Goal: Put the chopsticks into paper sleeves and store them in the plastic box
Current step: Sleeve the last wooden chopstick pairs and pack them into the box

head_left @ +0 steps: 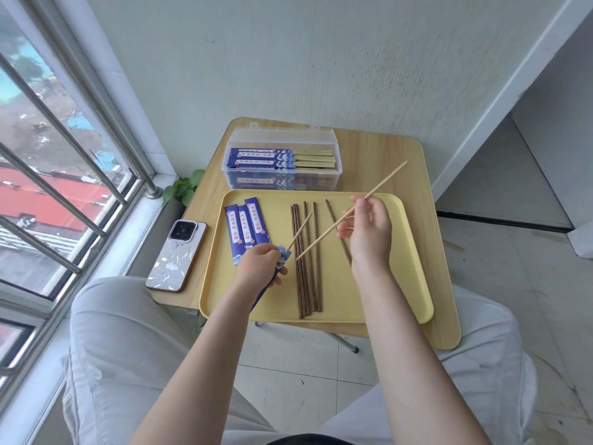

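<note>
- A blue paper sleeve (278, 264) is gripped in the left hand (260, 263), fingers curled round it, its open mouth pointing up and to the right.
- One pale chopstick (300, 231) is already poking out of that mouth.
- A second pale chopstick (324, 234) is pinched in the right hand (369, 232), slanted, its lower tip just beside the sleeve's mouth, apart from it.
- Dark brown chopsticks (306, 258) are laid lengthwise on the yellow tray (401, 284), one more lying partly under the right hand.
- Three empty sleeves (245, 228), blue with pink labels, are lined up side by side on the tray's left.
- The clear plastic box (282, 162) is seen behind the tray on the desk (385, 149), lid open, sleeved pairs stacked inside with pale ends showing.
- A phone (178, 255) is lying face down left of the tray.
</note>
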